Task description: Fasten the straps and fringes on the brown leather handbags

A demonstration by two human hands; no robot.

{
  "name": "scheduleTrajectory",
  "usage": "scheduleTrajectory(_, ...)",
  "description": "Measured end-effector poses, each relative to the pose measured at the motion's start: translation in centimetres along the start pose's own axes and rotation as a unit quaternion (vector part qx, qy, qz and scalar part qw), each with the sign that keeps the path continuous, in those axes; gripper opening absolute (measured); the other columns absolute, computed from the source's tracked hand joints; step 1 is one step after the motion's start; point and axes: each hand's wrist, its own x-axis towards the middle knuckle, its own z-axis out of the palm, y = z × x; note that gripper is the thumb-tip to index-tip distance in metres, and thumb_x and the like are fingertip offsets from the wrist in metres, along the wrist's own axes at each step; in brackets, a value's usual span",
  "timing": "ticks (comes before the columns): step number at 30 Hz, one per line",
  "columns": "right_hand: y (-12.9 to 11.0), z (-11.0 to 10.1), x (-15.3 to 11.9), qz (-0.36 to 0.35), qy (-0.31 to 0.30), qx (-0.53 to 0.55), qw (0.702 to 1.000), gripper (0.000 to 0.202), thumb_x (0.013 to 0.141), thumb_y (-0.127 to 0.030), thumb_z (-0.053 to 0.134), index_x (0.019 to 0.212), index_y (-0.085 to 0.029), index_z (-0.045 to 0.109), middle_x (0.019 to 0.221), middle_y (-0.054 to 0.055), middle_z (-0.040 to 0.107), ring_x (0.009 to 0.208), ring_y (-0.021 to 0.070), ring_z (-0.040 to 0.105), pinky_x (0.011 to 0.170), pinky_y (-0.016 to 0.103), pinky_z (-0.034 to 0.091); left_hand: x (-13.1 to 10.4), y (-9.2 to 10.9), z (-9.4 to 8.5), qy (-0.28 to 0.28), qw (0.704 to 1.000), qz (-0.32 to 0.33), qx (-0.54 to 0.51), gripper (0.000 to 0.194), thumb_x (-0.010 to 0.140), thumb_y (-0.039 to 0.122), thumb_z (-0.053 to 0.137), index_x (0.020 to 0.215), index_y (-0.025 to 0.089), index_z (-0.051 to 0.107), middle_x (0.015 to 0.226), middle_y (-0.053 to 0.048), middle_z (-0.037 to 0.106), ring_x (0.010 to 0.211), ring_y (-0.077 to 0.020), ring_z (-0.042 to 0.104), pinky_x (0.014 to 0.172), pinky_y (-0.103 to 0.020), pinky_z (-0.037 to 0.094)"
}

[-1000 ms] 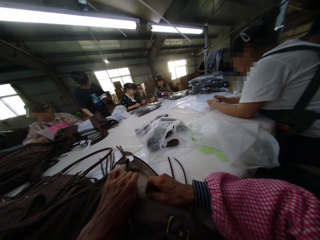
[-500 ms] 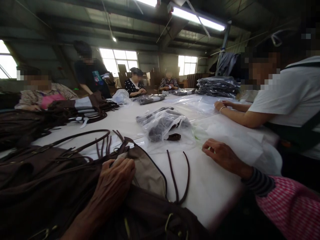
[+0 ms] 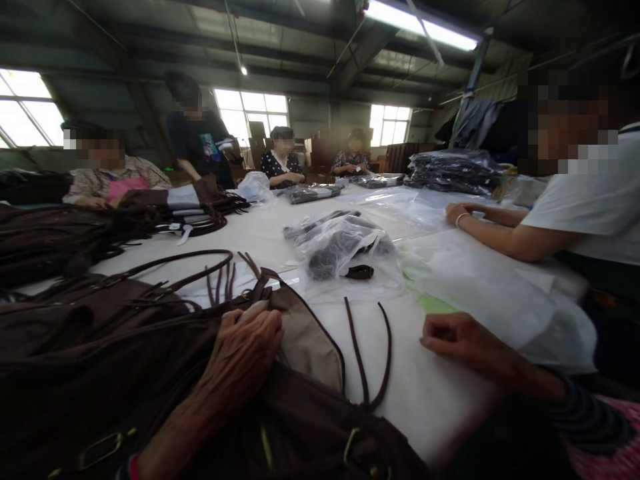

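Dark brown bags with straps and brass buckles fill the near left of the table. On the nearest brown bag (image 3: pixel 320 420), my left hand (image 3: pixel 247 343) lies with its fingers curled at the edge of the beige lining (image 3: pixel 313 347), closed on a small pale thing that I cannot make out. My right hand (image 3: pixel 453 337) hovers over the white table (image 3: pixel 395 413) to the right, thumb and fingers curled together; whether anything small is between them is hidden. Two thin brown straps (image 3: pixel 387 353) lie on the table between the hands.
A clear plastic bag with dark contents (image 3: pixel 345 253) lies mid-table. Plastic sheeting (image 3: pixel 500 287) spreads at right beside a person's forearms (image 3: pixel 490 227). Wrapped packages (image 3: pixel 453 170) are stacked at the back right. More brown bags (image 3: pixel 55 240) lie left; several people are around the table.
My right hand has come down and nearer, its fingers curling in more. My left hand stays on the brown bag. The whole view has shifted a little.
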Motion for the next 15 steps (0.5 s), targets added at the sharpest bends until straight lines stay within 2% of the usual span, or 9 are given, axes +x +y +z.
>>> scheduleTrajectory(2, -1.3, 0.9, -1.9, -0.003, -0.029, 0.037, 0.999, 0.030, 0.090, -0.042, 0.058, 0.070, -0.020, 0.055, 0.063, -0.003, 0.051, 0.060, 0.0141, 0.046, 0.056, 0.028, 0.031, -0.1, -0.2, 0.3, 0.005, 1.000, -0.001, -0.004, 0.024, 0.101, 0.022, 0.040, 0.081, 0.021, 0.055, 0.079, -0.002, 0.057, 0.081, -0.0237, 0.053, 0.086, -0.043, 0.030)
scheduleTrajectory(4, -2.1, 1.8, -2.9, -0.021, 0.000, 0.021, 1.000, 0.028, 0.091, -0.039, 0.057, 0.070, -0.020, 0.054, 0.064, -0.002, 0.052, 0.061, 0.0140, 0.047, 0.057, 0.028, 0.033, -0.2, -0.3, 0.5, 0.004, 1.000, 0.000, -0.006, 0.025, 0.101, 0.022, 0.040, 0.082, 0.021, 0.055, 0.080, -0.002, 0.058, 0.080, -0.0231, 0.052, 0.086, -0.043, 0.030)
scheduleTrajectory(7, -2.0, 2.4, -2.2, -0.060, 0.071, -0.063, 0.994, 0.026, 0.093, -0.034, 0.052, 0.071, -0.021, 0.053, 0.067, -0.001, 0.054, 0.063, 0.0150, 0.049, 0.063, 0.030, 0.035, -0.3, -0.3, 0.4, -0.002, 1.000, -0.003, -0.008, 0.026, 0.102, 0.023, 0.038, 0.083, 0.021, 0.056, 0.082, -0.002, 0.058, 0.082, -0.0231, 0.054, 0.087, -0.043, 0.031)
scheduleTrajectory(9, -1.5, 2.3, -1.0, -0.070, 0.084, -0.116, 0.987, 0.024, 0.094, -0.032, 0.049, 0.072, -0.021, 0.052, 0.071, 0.000, 0.056, 0.067, 0.0164, 0.052, 0.066, 0.032, 0.035, -0.3, -0.1, 0.1, -0.007, 1.000, -0.007, -0.011, 0.025, 0.103, 0.024, 0.038, 0.085, 0.022, 0.056, 0.083, -0.001, 0.058, 0.085, -0.0236, 0.055, 0.088, -0.044, 0.031)
scheduleTrajectory(12, -1.1, 1.3, 0.2, -0.058, 0.047, -0.166, 0.983, 0.023, 0.096, -0.032, 0.049, 0.076, -0.021, 0.053, 0.077, 0.000, 0.059, 0.072, 0.0177, 0.055, 0.069, 0.033, 0.035, -0.3, 0.2, -0.2, -0.010, 1.000, -0.009, -0.017, 0.024, 0.103, 0.024, 0.039, 0.085, 0.022, 0.055, 0.084, -0.001, 0.058, 0.089, -0.0240, 0.056, 0.089, -0.044, 0.031)
scheduleTrajectory(15, -1.4, -0.1, 0.4, -0.053, -0.002, -0.180, 0.982, 0.022, 0.097, -0.040, 0.053, 0.084, -0.024, 0.059, 0.080, -0.002, 0.062, 0.074, 0.0178, 0.057, 0.070, 0.033, 0.038, -0.3, 0.2, -0.1, -0.004, 1.000, -0.015, -0.015, 0.023, 0.102, 0.025, 0.040, 0.085, 0.022, 0.054, 0.085, -0.001, 0.057, 0.089, -0.0242, 0.055, 0.089, -0.044, 0.032)
